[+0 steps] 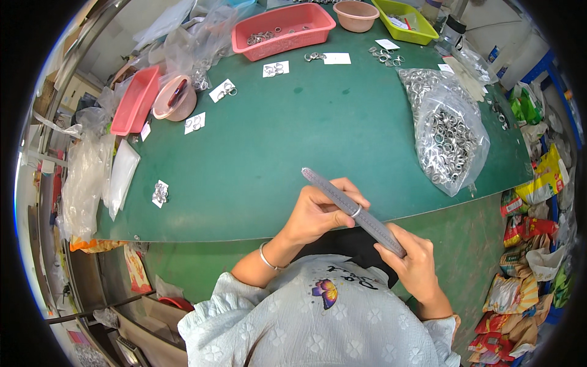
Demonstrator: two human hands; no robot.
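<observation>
Grey ring mandrel [351,209] gripped at thick end by right hand [416,263], silver ring [356,212] on it pinched by left hand [318,211] fingers, above green surface [293,140]

open green tabletop [318,140] ahead, ring bag [449,131] right

A green table [306,134] carries a bag of rings [449,131], red trays [284,27] and paper slips [336,58].

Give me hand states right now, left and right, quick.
Left hand: closed, fingers on the silver ring on the grey tapered sizing stick.
Right hand: closed around the stick's lower end.
</observation>
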